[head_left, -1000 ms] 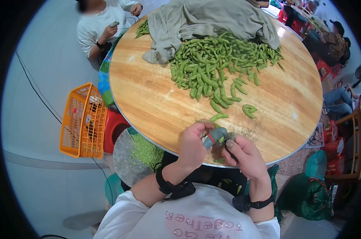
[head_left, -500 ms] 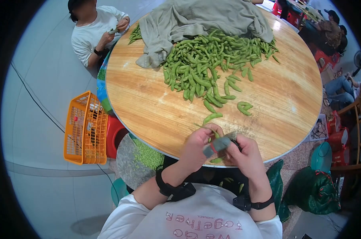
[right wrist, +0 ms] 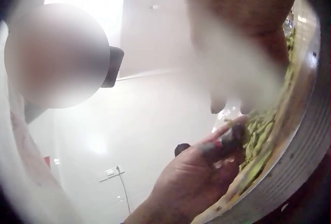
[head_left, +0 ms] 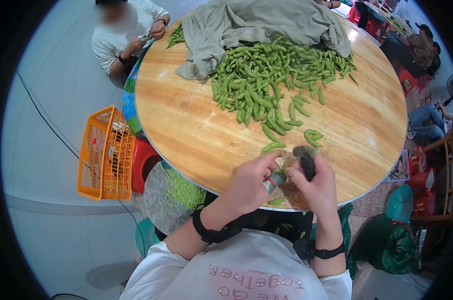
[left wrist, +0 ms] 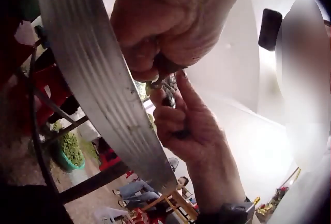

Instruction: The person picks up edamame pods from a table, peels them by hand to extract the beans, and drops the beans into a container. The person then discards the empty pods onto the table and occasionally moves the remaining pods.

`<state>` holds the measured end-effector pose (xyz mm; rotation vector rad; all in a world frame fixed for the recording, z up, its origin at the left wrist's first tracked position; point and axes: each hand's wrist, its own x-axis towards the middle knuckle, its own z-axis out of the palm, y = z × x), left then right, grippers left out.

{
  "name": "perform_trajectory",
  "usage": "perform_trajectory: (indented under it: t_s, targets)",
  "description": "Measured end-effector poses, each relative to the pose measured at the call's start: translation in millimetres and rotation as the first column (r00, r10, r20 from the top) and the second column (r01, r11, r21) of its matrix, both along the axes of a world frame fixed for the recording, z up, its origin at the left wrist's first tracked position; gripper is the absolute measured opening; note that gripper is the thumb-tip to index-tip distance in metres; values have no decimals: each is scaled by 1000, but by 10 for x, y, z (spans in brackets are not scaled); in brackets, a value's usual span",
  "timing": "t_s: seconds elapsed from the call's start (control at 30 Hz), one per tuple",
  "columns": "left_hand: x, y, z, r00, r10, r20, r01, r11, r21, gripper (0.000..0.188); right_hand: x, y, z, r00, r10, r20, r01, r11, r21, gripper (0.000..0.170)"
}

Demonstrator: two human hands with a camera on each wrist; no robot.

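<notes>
In the head view, my left hand (head_left: 249,185) curls its fingers at the near edge of the round wooden table (head_left: 186,140). A grey-green wrap (head_left: 272,183) with a red band is on its thumb, and a bit of green pod (head_left: 278,171) shows beside it. Close by on the right, my right hand (head_left: 318,187) grips a dark object (head_left: 307,167), its shape unclear. The fingertips of both hands nearly meet; what lies between them is blurred. Beyond them is a heap of green pods (head_left: 251,90), partly under a grey cloth (head_left: 266,22).
Loose pods (head_left: 273,147) lie just past my hands. Left of the table stand an orange basket (head_left: 94,155), a red stool (head_left: 142,162) and a container of shelled beans (head_left: 184,192). A person in white (head_left: 106,42) sits at the far left.
My hands have moved slightly apart, and the wrapped thumb has shifted lower. The dark object in my right hand shows more plainly. The head view has shifted a little.
</notes>
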<state>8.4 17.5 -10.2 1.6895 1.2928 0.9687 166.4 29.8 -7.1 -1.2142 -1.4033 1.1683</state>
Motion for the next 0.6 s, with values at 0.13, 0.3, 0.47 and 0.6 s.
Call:
perform_trajectory:
  t_s: [0.13,0.3,0.47,0.6]
  targets:
    - [2,-25,-21,994,35,99,-33,999,-18,28,-95,0,-105,999,34,42,-36,998,44,26]
    - [-168,6,-83,975,-203,-92,222,883,413,14,-146,-48,-26,801,-58,-596,-250,872,-421,18]
    - [-200,5,-191,867,-161,471,203,978,-39,21,-193,-8,-18,815,-28,-578,-228,902,-366,18]
    - [-251,40,-237,867,91,491,60,957,-283,34,-109,72,-147,996,-23,-88,13,994,-110,14]
